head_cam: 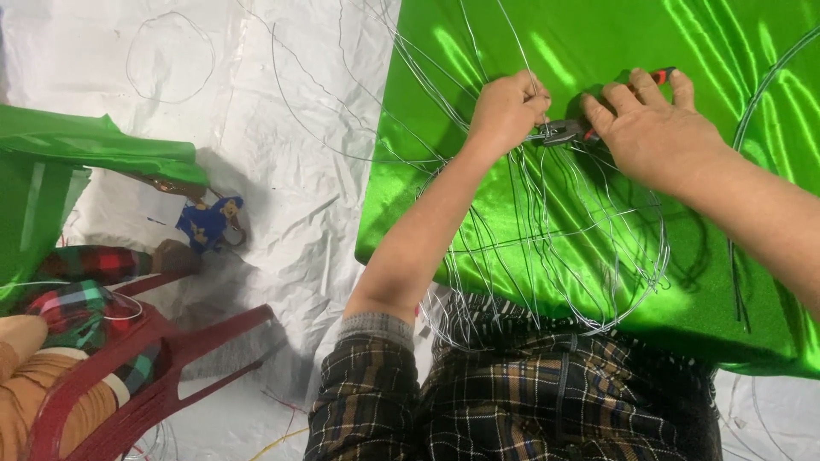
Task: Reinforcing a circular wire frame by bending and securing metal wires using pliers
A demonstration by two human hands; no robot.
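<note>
A cage-like frame of thin silver wire (589,230) rests over shiny green satin cloth (598,43) in front of my lap. My left hand (506,109) is closed, pinching wire strands at the top of the frame. My right hand (653,128) grips pliers (564,131) with red-and-black handles; their metal jaws point left and meet the wire right beside my left fingers. Most of the handles are hidden under my right palm.
White plastic sheeting (282,171) covers the floor, with loose wire loops (166,60) lying on it. At left stands a dark red plastic chair (145,358) with another person's leg, green cloth (85,145) and a small blue toy (209,222). A dark wire hoop (752,111) curves at right.
</note>
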